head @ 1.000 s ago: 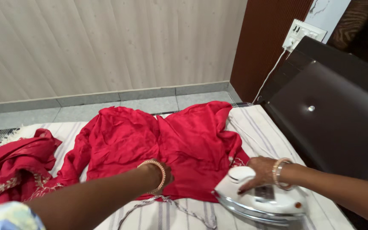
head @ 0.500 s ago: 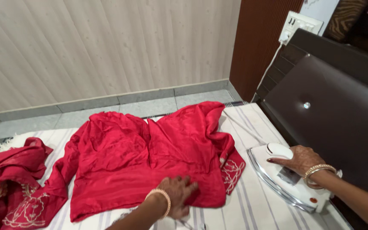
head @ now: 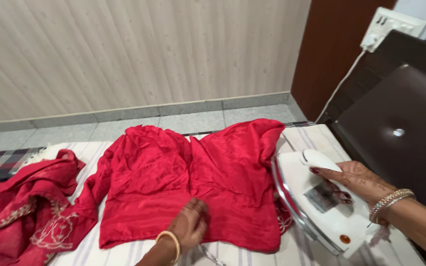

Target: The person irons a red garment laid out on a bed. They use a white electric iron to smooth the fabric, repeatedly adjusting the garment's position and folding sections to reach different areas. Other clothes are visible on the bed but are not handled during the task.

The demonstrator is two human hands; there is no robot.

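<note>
The left hand (head: 189,224) lies flat, fingers spread, pinning the red garment's (head: 193,182) lower hem on the striped sheet (head: 232,253), while the right hand (head: 356,180) grips the white iron (head: 316,202) tipped at the garment's right edge; keeping the cloth taut ahead of the soleplate should prevent creases.

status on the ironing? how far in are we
Early. Done: the red garment is spread on the striped sheet and the cord is in the wall socket. In hand: right hand grips the white iron at the garment's edge; left hand presses the hem. Left: the cloth is creased throughout; a second red piece lies bunched.
</note>
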